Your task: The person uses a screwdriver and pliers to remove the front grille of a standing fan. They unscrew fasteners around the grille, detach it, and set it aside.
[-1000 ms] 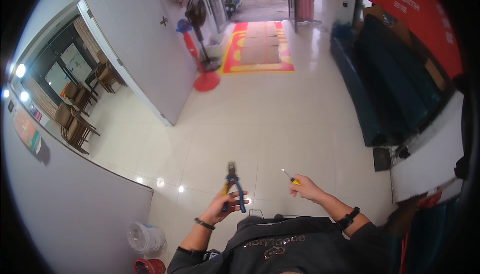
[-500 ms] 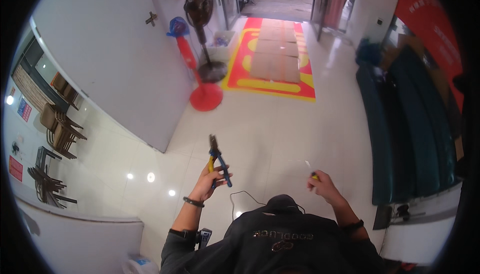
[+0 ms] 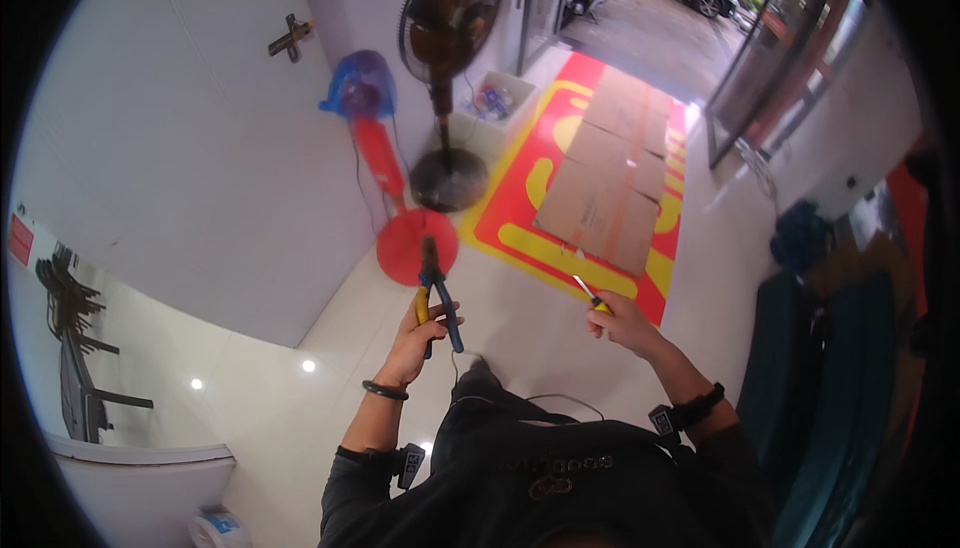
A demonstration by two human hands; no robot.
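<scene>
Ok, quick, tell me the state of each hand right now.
Left hand: closed on pliers, handles apart.
Right hand: closed on a screwdriver, its tip clear of the grip.

A mat and glass door show an entrance hall.

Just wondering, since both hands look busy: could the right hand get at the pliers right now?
Probably yes: nothing shows between the right hand and the pliers in the left hand. But the right hand grips a screwdriver, so grasping them might be awkward.
</scene>
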